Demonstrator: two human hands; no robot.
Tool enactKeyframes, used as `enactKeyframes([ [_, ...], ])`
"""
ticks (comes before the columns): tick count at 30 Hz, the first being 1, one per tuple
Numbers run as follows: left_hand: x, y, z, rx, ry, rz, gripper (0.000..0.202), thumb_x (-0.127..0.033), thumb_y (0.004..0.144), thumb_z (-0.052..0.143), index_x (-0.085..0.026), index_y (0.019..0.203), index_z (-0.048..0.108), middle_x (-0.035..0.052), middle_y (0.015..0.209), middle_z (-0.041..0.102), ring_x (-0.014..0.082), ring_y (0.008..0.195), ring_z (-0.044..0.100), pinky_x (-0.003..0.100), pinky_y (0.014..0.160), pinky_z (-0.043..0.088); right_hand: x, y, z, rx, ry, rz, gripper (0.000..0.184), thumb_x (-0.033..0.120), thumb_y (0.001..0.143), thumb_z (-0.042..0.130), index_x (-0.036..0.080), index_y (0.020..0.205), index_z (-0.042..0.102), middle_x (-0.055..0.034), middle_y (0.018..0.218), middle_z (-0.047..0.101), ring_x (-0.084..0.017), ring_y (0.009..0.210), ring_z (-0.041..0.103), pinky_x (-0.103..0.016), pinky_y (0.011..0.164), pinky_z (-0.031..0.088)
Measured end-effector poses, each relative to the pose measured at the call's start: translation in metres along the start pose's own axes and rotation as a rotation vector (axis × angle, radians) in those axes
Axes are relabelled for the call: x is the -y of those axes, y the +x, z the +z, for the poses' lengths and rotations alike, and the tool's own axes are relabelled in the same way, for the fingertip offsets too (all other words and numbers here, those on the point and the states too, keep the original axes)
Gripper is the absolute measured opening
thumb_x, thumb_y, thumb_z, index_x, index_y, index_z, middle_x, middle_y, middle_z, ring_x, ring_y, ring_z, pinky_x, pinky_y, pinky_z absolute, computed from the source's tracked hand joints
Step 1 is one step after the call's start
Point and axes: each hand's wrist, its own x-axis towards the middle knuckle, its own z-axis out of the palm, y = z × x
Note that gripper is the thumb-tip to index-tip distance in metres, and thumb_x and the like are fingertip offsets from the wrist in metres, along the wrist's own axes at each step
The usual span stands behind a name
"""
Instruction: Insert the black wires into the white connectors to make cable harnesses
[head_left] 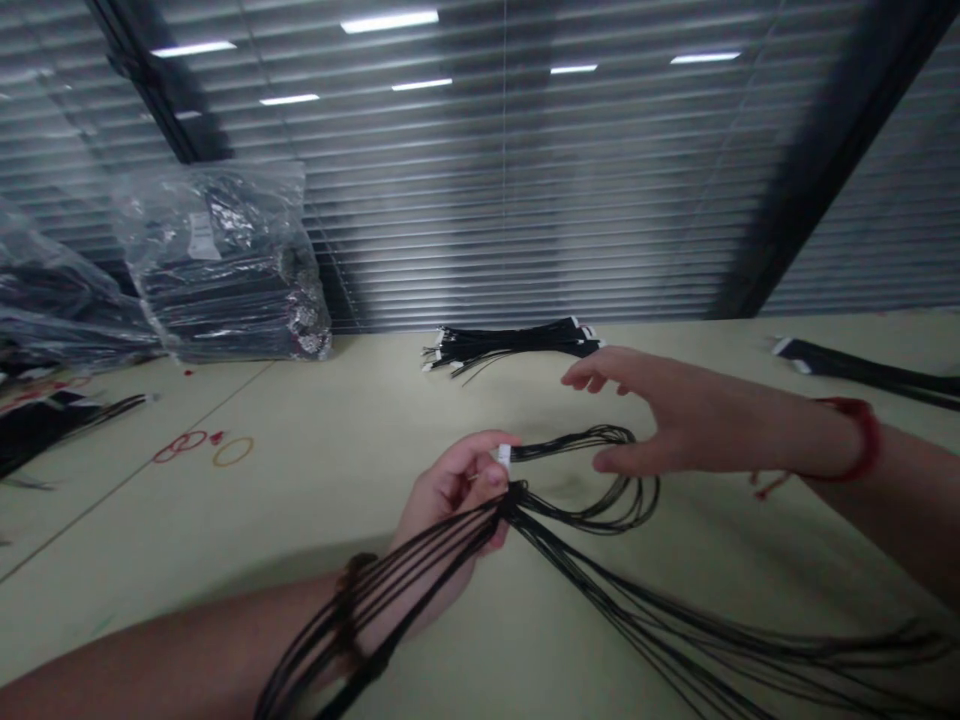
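Observation:
My left hand (465, 485) pinches a wire harness near its white connector (504, 458). From that connector the thin black wires loop out to the right and bend back to a dark gathered point (514, 497) at my fingers. More black wires (637, 600) fan out toward the lower right, and others drape over my left wrist to the bottom edge. Just right of the loop, my right hand (637, 410) is held with fingers apart and nothing in them. Its thumb is close to the looped wires (622, 440); whether it touches them I cannot tell.
A bundle of black wires with white connectors (514, 343) lies at the table's back. Clear plastic bags of wires (232, 290) stand at back left. Red and yellow rubber bands (233, 452) lie left. More wire bundles lie at far left and right (862, 370). Window blinds rise behind.

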Motion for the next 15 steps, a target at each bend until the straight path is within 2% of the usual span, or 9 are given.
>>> enactKeyframes([
  [1,0.001,0.001,0.0,-0.021,0.0,0.002,0.025,-0.032,0.076,0.067,-0.019,0.097,0.062,-0.0074,0.057,0.042,0.0008,0.038,0.04,0.012,0.035,0.025,0.009,-0.004,-0.009,-0.017,0.015,-0.015,0.055,0.051,0.068,0.063,0.018,0.111,0.052,-0.0041,0.103,0.059,-0.015,0.087,0.055,-0.025,0.074,0.044],
  [3,0.003,0.002,0.001,-0.039,-0.001,0.008,0.025,-0.03,0.076,0.067,-0.019,0.098,0.061,-0.0077,0.057,0.043,0.0009,0.037,0.041,0.011,0.035,0.026,0.031,-0.012,-0.02,-0.012,0.073,-0.011,0.021,0.04,0.079,0.054,0.02,0.084,0.057,0.0014,0.076,0.059,-0.01,0.065,0.051,-0.022,0.058,0.038],
  [4,0.004,0.002,0.001,-0.03,0.002,0.019,0.025,-0.031,0.076,0.066,-0.019,0.098,0.061,-0.0078,0.057,0.043,0.001,0.037,0.041,0.011,0.034,0.026,0.043,-0.015,-0.02,0.079,0.136,0.0,0.018,0.032,0.082,0.049,0.02,0.072,0.057,0.0035,0.063,0.054,-0.008,0.055,0.045,-0.02,0.051,0.033],
  [5,0.004,0.002,0.001,-0.011,0.009,0.033,0.026,-0.032,0.077,0.065,-0.019,0.099,0.06,-0.0078,0.057,0.044,0.0013,0.037,0.041,0.011,0.033,0.027,0.054,-0.018,-0.018,0.152,0.169,0.025,0.023,0.028,0.084,0.046,0.019,0.065,0.056,0.004,0.057,0.052,-0.007,0.051,0.042,-0.021,0.049,0.03],
  [6,0.005,0.002,0.001,0.009,0.019,0.045,0.026,-0.034,0.078,0.063,-0.019,0.1,0.06,-0.0077,0.057,0.044,0.0015,0.036,0.041,0.011,0.033,0.026,0.064,-0.019,-0.013,0.168,0.161,0.043,0.024,0.028,0.084,0.047,0.019,0.064,0.056,0.0038,0.057,0.053,-0.008,0.051,0.042,-0.022,0.05,0.028],
  [9,0.006,0.001,-0.001,0.064,0.053,0.068,0.026,-0.034,0.08,0.061,-0.018,0.101,0.059,-0.0075,0.056,0.044,0.0021,0.038,0.041,0.012,0.033,0.026,0.081,-0.021,0.008,0.107,0.156,0.064,0.018,0.027,0.083,0.049,0.019,0.071,0.06,0.0022,0.066,0.058,-0.01,0.059,0.048,-0.023,0.056,0.029],
  [12,0.008,-0.001,-0.004,0.103,0.104,0.081,0.024,-0.033,0.083,0.058,-0.02,0.103,0.058,-0.0067,0.059,0.045,0.0023,0.041,0.042,0.014,0.035,0.027,0.083,-0.021,0.023,0.054,0.192,0.033,0.016,0.02,0.082,0.048,0.018,0.07,0.058,0.0023,0.067,0.058,-0.01,0.061,0.049,-0.024,0.06,0.03],
  [15,0.008,-0.002,-0.007,0.11,0.197,0.07,0.024,-0.033,0.084,0.056,-0.021,0.105,0.058,-0.0059,0.063,0.046,0.0029,0.044,0.042,0.015,0.037,0.028,0.082,-0.02,0.029,0.026,0.18,0.063,0.014,0.019,0.078,0.048,0.017,0.065,0.054,0.0018,0.062,0.055,-0.011,0.057,0.045,-0.026,0.058,0.027],
])
